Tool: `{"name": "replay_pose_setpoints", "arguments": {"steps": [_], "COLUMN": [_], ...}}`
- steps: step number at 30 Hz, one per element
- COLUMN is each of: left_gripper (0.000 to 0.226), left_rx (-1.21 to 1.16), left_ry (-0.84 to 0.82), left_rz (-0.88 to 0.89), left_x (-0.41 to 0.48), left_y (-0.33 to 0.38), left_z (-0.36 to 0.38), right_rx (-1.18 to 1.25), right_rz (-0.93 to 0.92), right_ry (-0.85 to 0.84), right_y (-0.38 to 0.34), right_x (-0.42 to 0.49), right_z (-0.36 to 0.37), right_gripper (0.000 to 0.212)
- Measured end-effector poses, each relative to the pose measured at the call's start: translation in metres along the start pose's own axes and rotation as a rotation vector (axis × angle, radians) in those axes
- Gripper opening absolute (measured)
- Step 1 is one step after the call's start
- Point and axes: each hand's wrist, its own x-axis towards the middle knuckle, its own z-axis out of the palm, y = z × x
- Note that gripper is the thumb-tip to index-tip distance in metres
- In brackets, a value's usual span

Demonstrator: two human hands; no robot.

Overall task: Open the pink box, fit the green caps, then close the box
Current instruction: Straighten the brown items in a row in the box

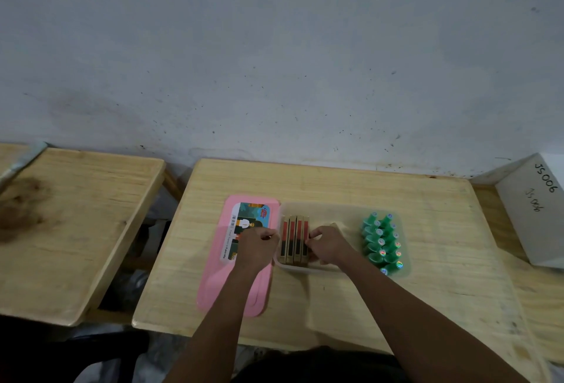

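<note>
The pink box lid [213, 279] lies flat on the table, label up, left of the clear box base [341, 210]. Several green caps [381, 242] with shiny tops lie in two rows at the right end of the base. At its left end several brown and red cartons [294, 239] stand on edge. My left hand [256, 248] rests over the lid with its fingers curled at the base's left rim. My right hand [328, 245] is inside the base, fingertips pinched on the rightmost carton.
The box sits on a pale wooden table [427, 230] against a grey wall. A second wooden table [76, 214] stands to the left across a gap. A white carton marked JS006 [534, 211] leans at the right edge.
</note>
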Motion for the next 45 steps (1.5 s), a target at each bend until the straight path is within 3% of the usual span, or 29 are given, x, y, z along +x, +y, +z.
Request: {"name": "replay_pose_setpoints", "arguments": {"steps": [7, 11, 13, 17, 20, 24, 28, 34, 40, 45], "left_gripper": [0.023, 0.022, 0.022, 0.024, 0.024, 0.024, 0.023, 0.023, 0.024, 0.026], "left_rx": [0.002, -0.023, -0.020, -0.019, -0.015, -0.018, -0.026, -0.036, -0.026, -0.031], "left_ry": [0.001, 0.012, 0.007, 0.000, 0.004, 0.001, 0.004, 0.004, 0.017, 0.020], "left_rz": [0.014, 0.013, 0.012, 0.000, -0.002, -0.015, -0.014, -0.020, 0.003, 0.005], "left_x": [0.001, 0.001, 0.000, 0.001, 0.000, -0.001, -0.001, -0.002, -0.002, -0.002], "left_y": [-0.001, -0.001, 0.000, 0.000, 0.001, 0.002, 0.002, 0.002, 0.002, 0.001], "left_z": [0.001, 0.001, 0.001, 0.001, 0.001, 0.000, 0.000, 0.000, 0.000, 0.000], "right_rx": [-0.100, -0.316, -0.471, -0.805, -0.839, -0.643, -0.115, 0.380, 0.621, 0.594], "right_rz": [-0.068, -0.086, -0.078, -0.054, -0.062, -0.078, -0.029, -0.086, -0.008, -0.006], "right_ry": [-0.001, 0.307, 0.374, 0.306, 0.293, 0.292, 0.276, 0.094, -0.029, -0.017], "right_y": [0.012, 0.014, 0.014, 0.015, 0.016, 0.017, 0.021, 0.019, 0.019, 0.020], "right_x": [0.005, 0.000, -0.002, -0.003, -0.001, 0.000, 0.003, -0.004, -0.007, -0.012], "right_z": [-0.004, -0.017, -0.024, -0.023, -0.019, -0.022, -0.024, -0.025, -0.028, -0.028], "right_gripper": [0.019, 0.026, 0.030, 0.034, 0.037, 0.041, 0.045, 0.015, 0.019, 0.019]}}
